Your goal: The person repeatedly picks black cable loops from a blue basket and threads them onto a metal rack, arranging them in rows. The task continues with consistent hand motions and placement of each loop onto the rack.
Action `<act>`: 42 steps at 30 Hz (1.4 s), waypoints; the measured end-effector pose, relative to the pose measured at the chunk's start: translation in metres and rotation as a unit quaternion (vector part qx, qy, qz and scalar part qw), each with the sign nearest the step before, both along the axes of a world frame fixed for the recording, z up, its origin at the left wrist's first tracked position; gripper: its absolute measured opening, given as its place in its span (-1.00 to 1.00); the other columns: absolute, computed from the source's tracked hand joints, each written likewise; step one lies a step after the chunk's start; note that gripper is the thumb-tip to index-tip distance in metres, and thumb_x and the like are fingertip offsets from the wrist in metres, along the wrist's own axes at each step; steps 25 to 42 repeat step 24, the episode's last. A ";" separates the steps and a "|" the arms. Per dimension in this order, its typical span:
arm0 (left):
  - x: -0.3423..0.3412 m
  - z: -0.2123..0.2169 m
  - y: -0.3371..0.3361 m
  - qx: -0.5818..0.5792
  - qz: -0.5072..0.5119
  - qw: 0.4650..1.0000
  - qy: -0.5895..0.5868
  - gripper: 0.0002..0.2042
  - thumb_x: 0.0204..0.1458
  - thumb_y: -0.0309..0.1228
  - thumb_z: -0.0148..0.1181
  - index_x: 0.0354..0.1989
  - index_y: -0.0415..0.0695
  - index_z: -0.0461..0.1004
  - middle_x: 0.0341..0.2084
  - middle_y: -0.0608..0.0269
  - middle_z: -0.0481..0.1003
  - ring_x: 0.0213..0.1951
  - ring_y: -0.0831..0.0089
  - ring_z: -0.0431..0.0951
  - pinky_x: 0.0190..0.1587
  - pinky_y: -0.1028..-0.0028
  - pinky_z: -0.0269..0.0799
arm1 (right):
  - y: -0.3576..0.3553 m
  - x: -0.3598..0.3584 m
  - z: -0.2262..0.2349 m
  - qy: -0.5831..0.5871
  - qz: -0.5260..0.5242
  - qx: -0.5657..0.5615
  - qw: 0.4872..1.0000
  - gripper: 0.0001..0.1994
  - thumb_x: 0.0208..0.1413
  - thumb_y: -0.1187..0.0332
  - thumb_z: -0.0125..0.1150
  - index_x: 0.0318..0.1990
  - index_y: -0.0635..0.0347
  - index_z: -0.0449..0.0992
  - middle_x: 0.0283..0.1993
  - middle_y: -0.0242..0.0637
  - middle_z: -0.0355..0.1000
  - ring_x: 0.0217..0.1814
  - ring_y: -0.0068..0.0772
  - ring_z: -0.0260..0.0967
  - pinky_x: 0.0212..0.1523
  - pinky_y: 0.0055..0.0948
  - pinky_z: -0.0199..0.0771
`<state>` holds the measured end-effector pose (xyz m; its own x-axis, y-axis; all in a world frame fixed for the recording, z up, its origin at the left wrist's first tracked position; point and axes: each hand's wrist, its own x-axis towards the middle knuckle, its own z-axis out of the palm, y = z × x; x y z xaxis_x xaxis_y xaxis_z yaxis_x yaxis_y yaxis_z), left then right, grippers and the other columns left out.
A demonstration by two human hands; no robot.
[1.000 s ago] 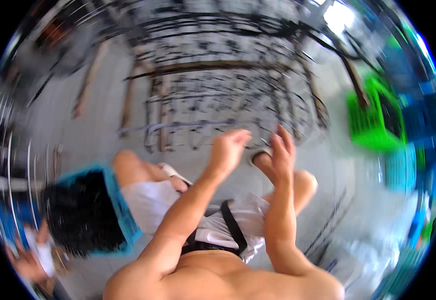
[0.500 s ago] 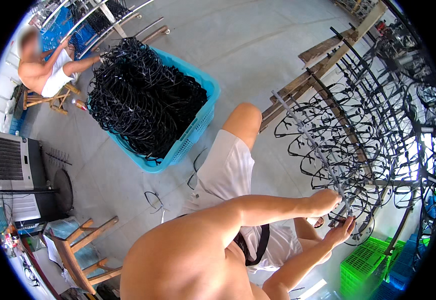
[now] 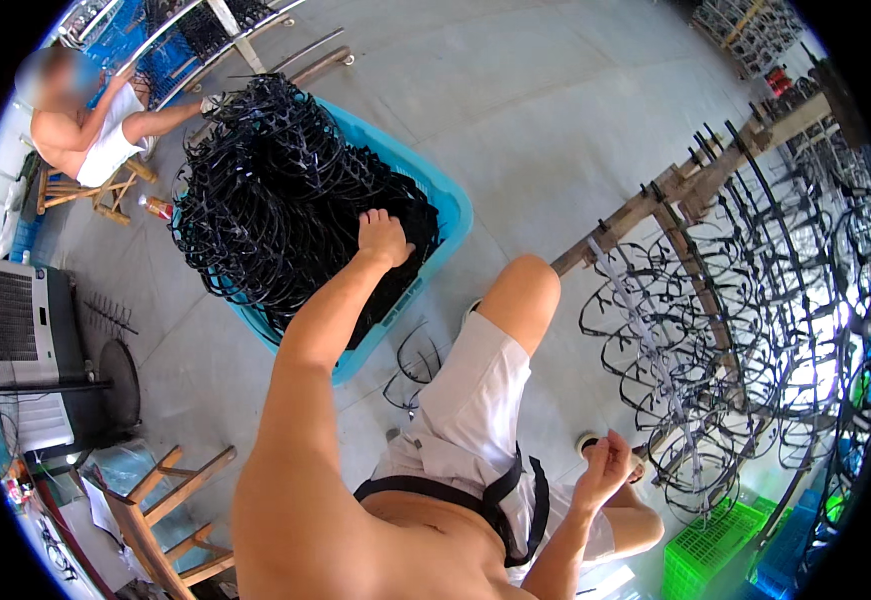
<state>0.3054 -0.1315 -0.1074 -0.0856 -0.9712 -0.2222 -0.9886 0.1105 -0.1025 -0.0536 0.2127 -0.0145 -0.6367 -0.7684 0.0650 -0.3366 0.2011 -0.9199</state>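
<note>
My left hand (image 3: 386, 238) reaches onto a heaped pile of thin black looped pieces (image 3: 266, 200) in a blue plastic basket (image 3: 451, 205). Its thumb stands apart from the fingers, and the fingertips are partly lost against the black pile. My right hand (image 3: 606, 470) hovers over my knee, close to the lower end of the hanging rack. Those fingers are curled together, with nothing seen in them. On the rack, several rows of similar black loops (image 3: 696, 400) hang from rods. A pale grey rod (image 3: 646, 330) carries the row nearest me.
A wooden beam (image 3: 671, 195) supports the rods. Green crates (image 3: 711, 550) stand beneath the rack. A few loose loops (image 3: 416, 365) lie on the floor by the basket. Left are a seated person (image 3: 86, 130), an air cooler (image 3: 16, 340) and a wooden stool (image 3: 146, 520).
My left hand has left the rod on the rack and swung left onto the basket pile. My right hand has drawn back from that rod toward my knee.
</note>
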 end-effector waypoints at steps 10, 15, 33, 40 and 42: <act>-0.024 -0.026 -0.048 0.188 0.149 0.966 0.100 -0.55 -0.03 -0.08 0.13 -0.10 -0.19 0.50 -0.05 0.01 0.45 0.03 0.03 0.37 0.10 0.12 0.13 | -0.077 0.050 0.036 -0.046 0.152 0.038 0.987 -0.90 0.06 0.56 0.07 -0.25 0.33 0.44 -0.39 -0.35 0.35 -0.38 -0.61 0.24 -0.29 -0.62 0.28; 0.009 0.005 -0.066 0.262 0.070 0.943 0.191 -0.69 -0.24 -0.19 0.26 -0.41 -0.19 0.58 -0.40 0.06 0.55 -0.31 0.17 0.53 -0.21 0.29 0.38 | -0.101 0.063 0.058 -0.085 0.214 0.096 0.968 -0.89 0.06 0.53 0.10 -0.25 0.33 0.48 -0.39 -0.28 0.42 -0.36 -0.56 0.32 -0.27 -0.59 0.33; 0.034 0.120 -0.010 0.418 0.174 0.608 0.652 -0.68 0.02 -0.39 0.13 -0.08 -0.31 0.36 -0.34 0.02 0.55 -0.29 0.19 0.57 -0.09 0.27 0.45 | -0.217 0.172 0.010 -0.258 0.393 0.140 0.872 -0.55 0.11 0.29 0.15 0.14 0.17 0.27 0.04 -0.16 0.38 0.00 -0.24 0.37 -0.03 -0.49 0.35; 0.034 0.120 -0.010 0.418 0.174 0.608 0.652 -0.68 0.02 -0.39 0.13 -0.08 -0.31 0.36 -0.34 0.02 0.55 -0.29 0.19 0.57 -0.09 0.27 0.45 | -0.217 0.172 0.010 -0.258 0.393 0.140 0.872 -0.55 0.11 0.29 0.15 0.14 0.17 0.27 0.04 -0.16 0.38 0.00 -0.24 0.37 -0.03 -0.49 0.35; 0.034 0.120 -0.010 0.418 0.174 0.608 0.652 -0.68 0.02 -0.39 0.13 -0.08 -0.31 0.36 -0.34 0.02 0.55 -0.29 0.19 0.57 -0.09 0.27 0.45 | -0.217 0.172 0.010 -0.258 0.393 0.140 0.872 -0.55 0.11 0.29 0.15 0.14 0.17 0.27 0.04 -0.16 0.38 0.00 -0.24 0.37 -0.03 -0.49 0.35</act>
